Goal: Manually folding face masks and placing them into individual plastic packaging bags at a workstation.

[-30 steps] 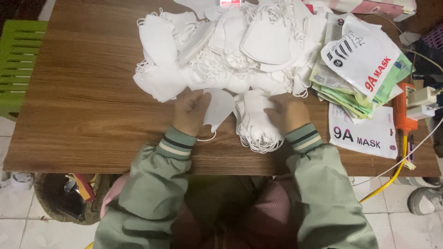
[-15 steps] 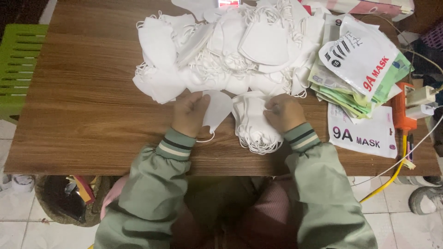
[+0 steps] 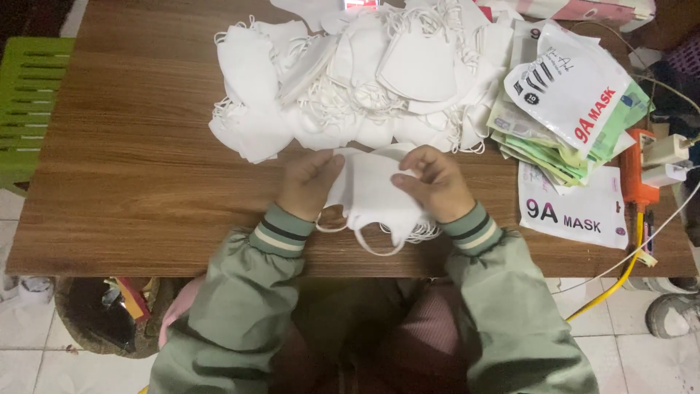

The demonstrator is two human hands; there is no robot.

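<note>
My left hand (image 3: pixel 308 182) and my right hand (image 3: pixel 432 181) both grip one white face mask (image 3: pixel 368 191) near the front edge of the wooden table (image 3: pixel 138 182). The mask is folded flat and its ear loops hang toward me. Under it, by my right wrist, lies a small stack of white masks (image 3: pixel 419 230). Behind my hands a big loose pile of white masks (image 3: pixel 350 80) covers the far middle of the table.
A stack of printed mask pouches (image 3: pixel 569 109), white on top and green below, sits at the right, with one flat white pouch (image 3: pixel 576 211) in front of it. An orange tool (image 3: pixel 633 171) with a yellow cable lies at the right edge. A green stool (image 3: pixel 29 102) stands left.
My hands have drawn closer together on one mask, which now lies across the small stack; the right hand has moved left over it. The pile and pouches are unchanged.
</note>
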